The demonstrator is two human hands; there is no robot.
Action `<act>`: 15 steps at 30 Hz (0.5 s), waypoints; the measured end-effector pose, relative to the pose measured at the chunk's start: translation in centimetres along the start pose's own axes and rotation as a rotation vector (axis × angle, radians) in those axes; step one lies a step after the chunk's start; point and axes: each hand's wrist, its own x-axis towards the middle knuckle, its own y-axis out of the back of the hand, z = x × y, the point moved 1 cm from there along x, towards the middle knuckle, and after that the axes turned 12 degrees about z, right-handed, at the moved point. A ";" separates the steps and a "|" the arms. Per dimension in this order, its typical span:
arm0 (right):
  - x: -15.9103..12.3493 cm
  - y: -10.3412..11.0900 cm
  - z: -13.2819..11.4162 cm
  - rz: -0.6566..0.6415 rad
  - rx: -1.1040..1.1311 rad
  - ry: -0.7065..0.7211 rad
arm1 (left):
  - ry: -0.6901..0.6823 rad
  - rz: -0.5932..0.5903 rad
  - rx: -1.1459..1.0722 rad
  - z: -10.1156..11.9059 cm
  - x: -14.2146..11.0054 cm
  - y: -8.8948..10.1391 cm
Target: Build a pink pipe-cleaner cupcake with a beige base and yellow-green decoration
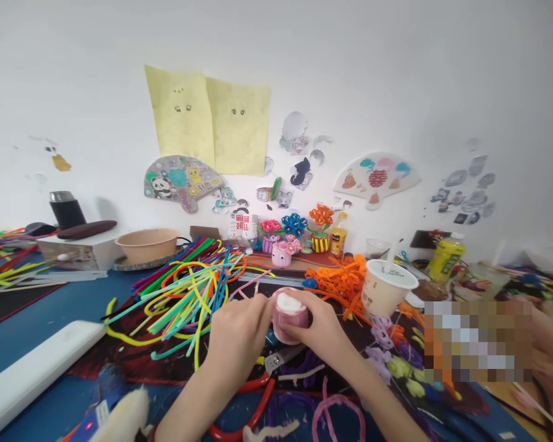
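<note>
My right hand (320,325) is wrapped around a small round pot (291,326) covered in pink pipe cleaner, its white stuffing showing at the top. Against the pot's left side is my left hand (239,325), with its fingers curled and pressed together; whatever they pinch is hidden. A pink pipe-cleaner strand (257,283) rises just behind these fingers. Below the pot lie red-handled scissors (260,405), partly covered by my left forearm. Pink pipe cleaner (338,402) lies looped in front of me.
Loose pipe cleaners (184,294) spread left, with an orange pile (343,282) right. A lidded paper cup (387,288) with a straw stands beside it. Finished pipe-cleaner flower pots (320,242) line the back. A long white bar (41,374) lies left. Another person's arm (550,331) reaches in right.
</note>
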 end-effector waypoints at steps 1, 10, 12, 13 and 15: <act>-0.1 -0.2 0.3 -0.003 0.009 0.008 | -0.077 0.000 0.018 0.3 -0.3 -0.1; -0.2 -0.4 1.4 -0.010 0.056 0.011 | -0.369 -0.099 0.121 2.2 -1.5 -0.5; -0.1 -0.2 1.1 -0.020 0.061 0.005 | -0.378 -0.111 0.131 2.1 -1.6 -0.5; -0.1 -0.1 1.0 -0.025 0.064 0.002 | -0.382 -0.115 0.132 2.1 -1.6 -0.6; 0.0 -0.1 0.8 -0.028 0.068 -0.012 | -0.395 -0.125 0.132 2.0 -1.8 -0.8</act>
